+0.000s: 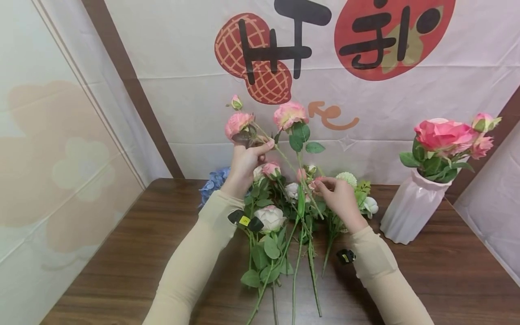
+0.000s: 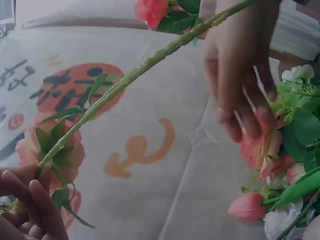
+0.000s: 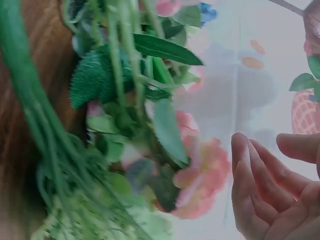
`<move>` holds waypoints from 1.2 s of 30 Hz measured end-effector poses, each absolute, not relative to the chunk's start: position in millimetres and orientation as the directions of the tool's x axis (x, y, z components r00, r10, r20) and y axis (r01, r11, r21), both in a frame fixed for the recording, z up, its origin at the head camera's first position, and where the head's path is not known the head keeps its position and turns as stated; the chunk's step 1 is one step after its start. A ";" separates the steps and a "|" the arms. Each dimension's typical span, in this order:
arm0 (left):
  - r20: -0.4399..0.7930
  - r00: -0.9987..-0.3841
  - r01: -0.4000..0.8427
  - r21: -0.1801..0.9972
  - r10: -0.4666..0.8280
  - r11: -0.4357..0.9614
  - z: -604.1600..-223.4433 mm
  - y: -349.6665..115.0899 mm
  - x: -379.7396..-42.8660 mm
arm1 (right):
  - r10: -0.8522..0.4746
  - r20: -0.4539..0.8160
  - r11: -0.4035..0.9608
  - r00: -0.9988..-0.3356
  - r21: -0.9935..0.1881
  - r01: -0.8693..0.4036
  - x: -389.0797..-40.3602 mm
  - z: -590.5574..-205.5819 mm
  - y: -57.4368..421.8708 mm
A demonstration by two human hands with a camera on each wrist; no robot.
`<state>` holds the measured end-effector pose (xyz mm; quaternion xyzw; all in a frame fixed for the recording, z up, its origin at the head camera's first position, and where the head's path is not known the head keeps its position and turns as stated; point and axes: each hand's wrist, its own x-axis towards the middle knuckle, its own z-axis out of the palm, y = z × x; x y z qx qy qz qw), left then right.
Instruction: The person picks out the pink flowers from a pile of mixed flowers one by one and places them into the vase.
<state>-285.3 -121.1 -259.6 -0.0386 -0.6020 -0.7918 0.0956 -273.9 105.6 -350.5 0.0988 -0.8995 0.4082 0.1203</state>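
My left hand is raised over the flowers and pinches the green stem of a pink rose just below its bloom. A small bud shows above that rose. The stem slants down and right, its lower end near the right hand. My right hand hovers by the loose flowers; in the right wrist view its fingers are slightly bent, thumb apart, with nothing between them. A second pink rose with green leaves stands out above the pile, beside the left hand.
On the brown table lies a pile with a pale pink rose, blue flowers and a round pale-green bloom. Several stems reach toward the front. A white vase holding pink flowers stands at right, before a printed cloth backdrop.
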 end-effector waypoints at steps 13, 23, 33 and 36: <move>0.262 -0.964 0.267 0.937 -0.050 -0.225 -265.9 -126.7 -254.9 | -0.076 0.372 0.643 -0.925 -0.691 -0.331 -240.5 -321.2 109.5; 0.293 -0.955 0.295 0.936 -0.037 -0.190 -273.9 -123.1 -234.7 | -0.135 0.365 0.595 -0.921 -0.713 -0.369 -209.2 -297.5 107.3; 0.315 -0.948 0.318 0.923 -0.049 -0.214 -278.5 -115.5 -227.6 | -0.082 0.410 0.669 -0.908 -0.653 -0.355 -197.8 -286.7 100.1; 0.327 -0.943 0.331 0.915 -0.055 -0.230 -280.2 -112.7 -227.8 | -0.031 0.479 0.691 -0.877 -0.624 -0.365 -194.8 -285.8 100.0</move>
